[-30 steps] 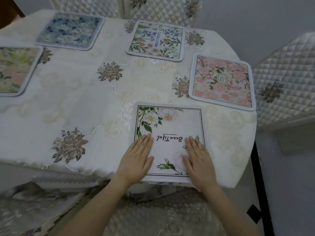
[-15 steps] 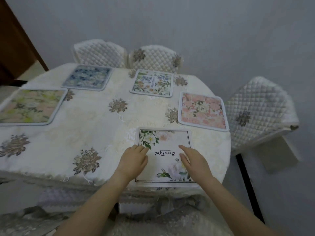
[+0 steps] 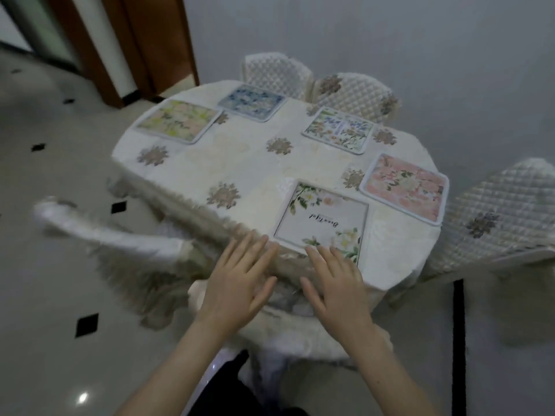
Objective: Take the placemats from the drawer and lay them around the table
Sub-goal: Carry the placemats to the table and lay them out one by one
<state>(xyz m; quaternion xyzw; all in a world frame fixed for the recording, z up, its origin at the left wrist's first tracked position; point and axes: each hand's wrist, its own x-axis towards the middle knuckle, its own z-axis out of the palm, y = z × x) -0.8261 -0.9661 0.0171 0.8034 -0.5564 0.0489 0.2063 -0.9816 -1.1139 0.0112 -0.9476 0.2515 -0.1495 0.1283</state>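
Several floral placemats lie around the round table (image 3: 249, 163) with its cream cloth. Nearest me is a white placemat (image 3: 322, 220) with green leaves and script lettering. A pink one (image 3: 405, 187) lies to its right, a blue-green one (image 3: 339, 129) behind, a blue one (image 3: 252, 102) at the far side and a yellow-pink one (image 3: 178, 120) at the far left. My left hand (image 3: 240, 283) and my right hand (image 3: 336, 283) hover flat with fingers straight at the table's near edge, holding nothing. The right fingertips overlap the white placemat's near edge.
Quilted chairs stand at the back (image 3: 276, 72), beside it (image 3: 354, 91) and to the right (image 3: 498, 217). Another chair back (image 3: 105, 232) juts out at the left, blurred. A wooden door frame (image 3: 120, 46) rises at the far left over a tiled floor (image 3: 45, 175).
Both hands have drawn back off the white placemat toward the table's near edge. The view has pulled away and swung left, showing more floor and the door.
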